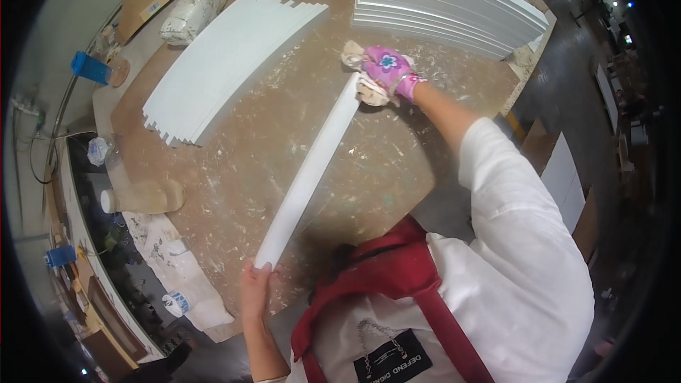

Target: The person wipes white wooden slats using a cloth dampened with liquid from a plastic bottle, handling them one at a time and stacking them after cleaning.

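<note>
A long white slat (pixel 308 177) lies slantwise over the brown worktable (pixel 234 191), running from near my body to the table's middle. My bare left hand (pixel 257 284) grips its near end, the thumb on top. At the far end is my right hand (pixel 392 71), in a pink flowered glove, closed on a crumpled cream rag (pixel 372 91). The rag touches the slat's tip, and part of it sticks out past my fingers.
White slats lie side by side (pixel 234 64) at the left; a tall stack of slats (pixel 440 10) stands far right. A paint-smeared wrapped bundle (pixel 198 8), a plastic bottle of cloudy liquid (pixel 145 197) and a blue-handled tool (pixel 91 67) sit along the left edge.
</note>
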`<act>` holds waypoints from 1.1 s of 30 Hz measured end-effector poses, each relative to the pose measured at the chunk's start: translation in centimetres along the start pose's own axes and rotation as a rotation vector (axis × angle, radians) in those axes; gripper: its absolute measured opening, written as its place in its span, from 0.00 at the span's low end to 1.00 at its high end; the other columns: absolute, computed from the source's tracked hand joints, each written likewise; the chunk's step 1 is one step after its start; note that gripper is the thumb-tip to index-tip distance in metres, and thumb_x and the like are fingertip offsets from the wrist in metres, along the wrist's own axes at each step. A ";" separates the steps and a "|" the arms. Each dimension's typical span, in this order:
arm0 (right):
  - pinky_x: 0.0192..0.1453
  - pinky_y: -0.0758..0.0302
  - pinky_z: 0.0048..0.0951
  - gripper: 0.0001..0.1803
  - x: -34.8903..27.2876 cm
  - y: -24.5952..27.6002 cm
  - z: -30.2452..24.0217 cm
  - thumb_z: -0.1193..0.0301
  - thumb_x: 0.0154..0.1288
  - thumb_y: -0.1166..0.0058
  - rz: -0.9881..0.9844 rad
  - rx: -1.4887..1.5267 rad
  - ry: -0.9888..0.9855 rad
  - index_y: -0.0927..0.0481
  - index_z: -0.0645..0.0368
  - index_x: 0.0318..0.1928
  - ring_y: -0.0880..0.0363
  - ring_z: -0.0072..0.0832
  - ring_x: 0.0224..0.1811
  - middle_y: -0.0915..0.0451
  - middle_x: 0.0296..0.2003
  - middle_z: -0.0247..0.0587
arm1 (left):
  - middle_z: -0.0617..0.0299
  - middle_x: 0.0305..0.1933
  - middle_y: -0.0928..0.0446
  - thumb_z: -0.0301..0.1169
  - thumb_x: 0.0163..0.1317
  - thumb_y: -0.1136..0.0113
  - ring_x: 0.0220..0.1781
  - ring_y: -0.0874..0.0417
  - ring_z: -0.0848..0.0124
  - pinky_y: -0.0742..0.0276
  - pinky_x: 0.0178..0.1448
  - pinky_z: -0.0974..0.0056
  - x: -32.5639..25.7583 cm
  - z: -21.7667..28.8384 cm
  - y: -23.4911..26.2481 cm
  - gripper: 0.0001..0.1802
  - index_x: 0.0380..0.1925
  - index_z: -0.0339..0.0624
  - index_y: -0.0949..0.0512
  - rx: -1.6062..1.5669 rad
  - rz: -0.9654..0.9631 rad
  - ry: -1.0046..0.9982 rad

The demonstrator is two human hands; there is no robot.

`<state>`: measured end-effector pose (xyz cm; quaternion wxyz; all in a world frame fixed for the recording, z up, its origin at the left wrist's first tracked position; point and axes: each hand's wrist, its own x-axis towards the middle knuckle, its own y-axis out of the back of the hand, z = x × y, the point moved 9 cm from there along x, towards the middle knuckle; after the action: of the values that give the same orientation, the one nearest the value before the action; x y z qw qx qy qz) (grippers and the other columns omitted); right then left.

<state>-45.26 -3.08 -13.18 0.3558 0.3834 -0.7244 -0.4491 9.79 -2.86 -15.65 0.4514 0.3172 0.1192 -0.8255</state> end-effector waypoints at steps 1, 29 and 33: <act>0.46 0.25 0.39 0.12 -0.3 0.2 0.5 0.61 0.66 0.54 0.025 0.006 -0.004 0.26 0.56 0.40 0.21 0.38 0.40 0.22 0.36 0.47 | 0.56 0.35 0.19 0.27 0.64 0.44 0.35 0.18 0.72 0.24 0.39 0.70 0.2 0.6 1.5 0.11 0.45 0.35 0.26 0.225 0.107 -0.031; 0.45 0.29 0.46 0.07 -4.5 9.7 -0.4 0.68 0.65 0.54 0.176 -0.134 0.116 0.26 0.58 0.36 0.25 0.47 0.41 0.25 0.33 0.51 | 0.49 0.44 0.24 0.27 0.56 0.37 0.47 0.25 0.52 0.30 0.52 0.55 0.7 8.0 -1.5 0.15 0.44 0.37 0.22 0.937 0.377 -0.668; 0.46 0.29 0.45 0.09 -5.4 9.4 -5.4 0.67 0.64 0.53 0.004 0.114 -0.015 0.27 0.60 0.37 0.25 0.49 0.41 0.25 0.35 0.52 | 0.49 0.48 0.25 0.31 0.55 0.35 0.50 0.25 0.53 0.31 0.55 0.56 -0.5 7.8 0.6 0.20 0.48 0.38 0.24 0.707 0.384 -0.615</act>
<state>-40.37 2.46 -3.59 0.3289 0.3985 -0.7521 -0.4091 7.23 -6.61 -9.26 0.4743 0.2090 -0.3667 -0.7726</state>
